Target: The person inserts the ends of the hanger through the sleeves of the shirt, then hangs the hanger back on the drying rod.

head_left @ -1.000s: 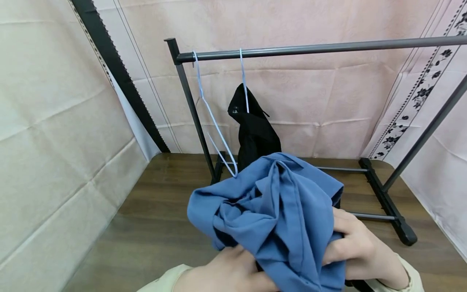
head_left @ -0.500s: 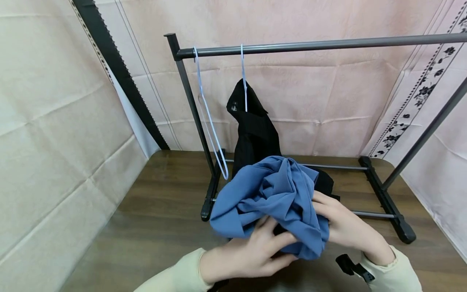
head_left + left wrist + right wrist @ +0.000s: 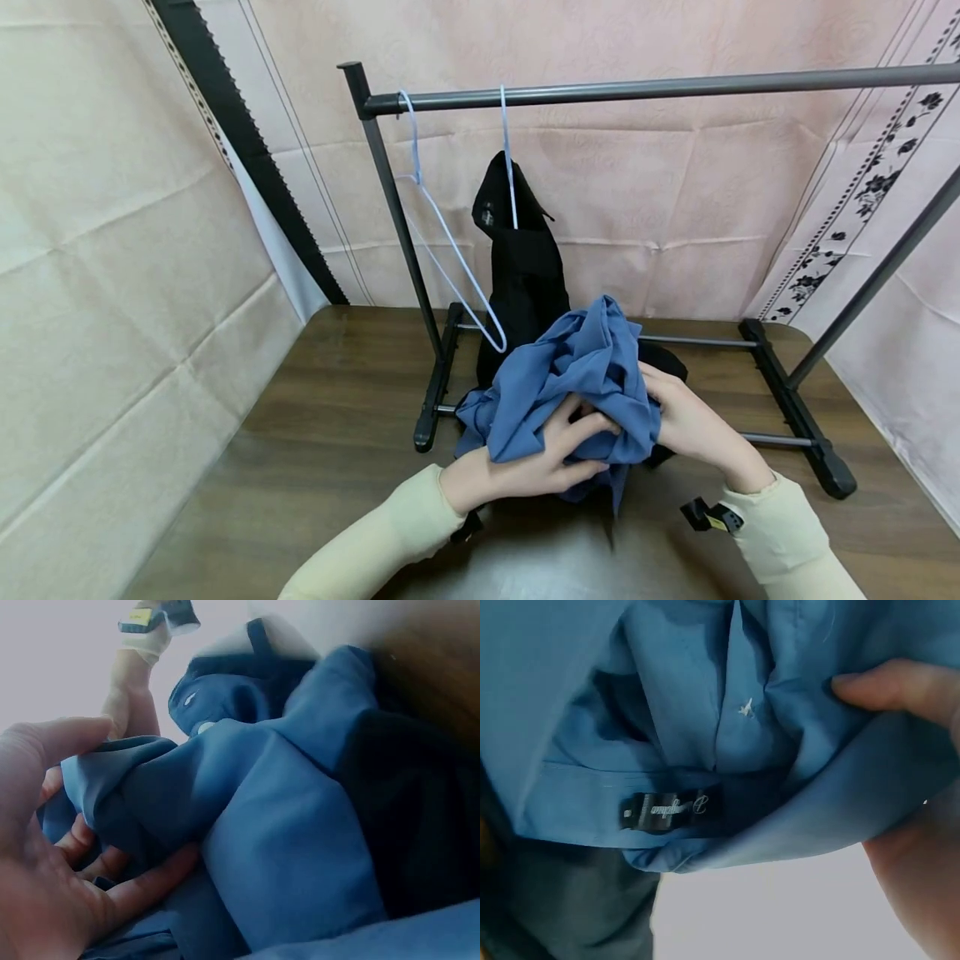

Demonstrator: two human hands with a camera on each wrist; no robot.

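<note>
A bunched blue garment [image 3: 585, 358] is held between my two hands in front of the rack. My left hand [image 3: 536, 471] grips its near lower side; in the left wrist view the thumb lies over a fold [image 3: 172, 787] and the fingers reach beneath. My right hand [image 3: 686, 421] pinches its right edge, thumb [image 3: 889, 686] on the inner face and the rest of the hand behind the cloth. Inside the band shows a black label [image 3: 667, 811]. A pale button [image 3: 206, 727] appears in the left wrist view. Black cloth [image 3: 660, 362] shows just behind the blue garment.
A dark metal clothes rack [image 3: 660, 90] stands on the brown wooden table [image 3: 300, 467]. On its bar hang a bare light-blue hanger [image 3: 457, 246] at the left and another hanger [image 3: 507, 158] carrying a black garment [image 3: 525, 267]. Pale fabric [image 3: 675, 192] lines the back and sides.
The blue garment has become more tightly bunched and moved away from me, with both hands following. My left hand has come up from the lower edge. The bare hanger has swung.
</note>
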